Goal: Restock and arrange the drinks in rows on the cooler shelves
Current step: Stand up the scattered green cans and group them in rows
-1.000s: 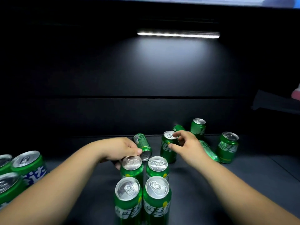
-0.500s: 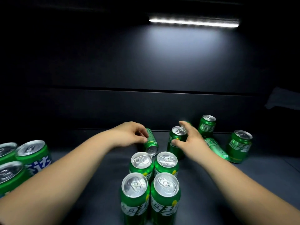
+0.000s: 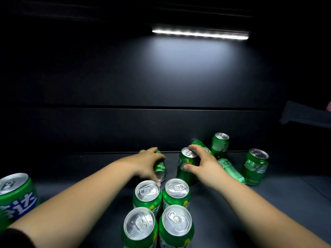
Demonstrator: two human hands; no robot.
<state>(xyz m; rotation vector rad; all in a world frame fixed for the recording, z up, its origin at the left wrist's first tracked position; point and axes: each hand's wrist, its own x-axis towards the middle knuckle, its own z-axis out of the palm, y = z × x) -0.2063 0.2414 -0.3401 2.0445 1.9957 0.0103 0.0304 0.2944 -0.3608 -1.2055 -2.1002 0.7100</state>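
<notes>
Left hand (image 3: 146,163) wrapped over a toppled green can (image 3: 160,166) on the dark shelf (image 3: 268,203); right hand (image 3: 206,163) clamped round an upright green can (image 3: 186,167). Blue-and-white Chinese lettering on the far-left can (image 3: 16,196). Labels elsewhere unreadable.

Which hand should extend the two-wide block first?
Right hand: already wrapped on an upright can just behind the block's right column. Left hand holds a tipped can needing righting first.
</notes>
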